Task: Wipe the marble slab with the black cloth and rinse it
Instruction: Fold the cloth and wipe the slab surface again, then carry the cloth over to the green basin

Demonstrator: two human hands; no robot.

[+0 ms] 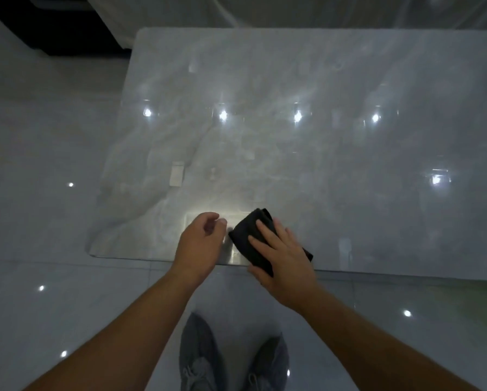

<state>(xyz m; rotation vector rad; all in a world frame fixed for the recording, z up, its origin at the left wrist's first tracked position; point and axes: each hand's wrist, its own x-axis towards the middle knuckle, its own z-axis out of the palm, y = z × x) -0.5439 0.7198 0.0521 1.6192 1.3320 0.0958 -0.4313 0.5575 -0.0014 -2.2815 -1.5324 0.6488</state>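
A large glossy grey marble slab [321, 136] fills the upper right of the head view, with ceiling lights mirrored in it. A folded black cloth [248, 235] lies on the slab at its near edge. My right hand [281, 255] presses flat on the cloth, fingers spread over its top and thumb at its near side. Just left of the cloth, my left hand [201, 241] hovers over the slab's near edge with fingers loosely curled, holding nothing.
Shiny grey floor tiles [39, 221] surround the slab on the left and near side. My grey shoes [231, 359] stand on the floor just before the slab's near edge. A dark object [53, 24] sits at the far left, and clear plastic sheeting [321, 9] lies beyond the slab.
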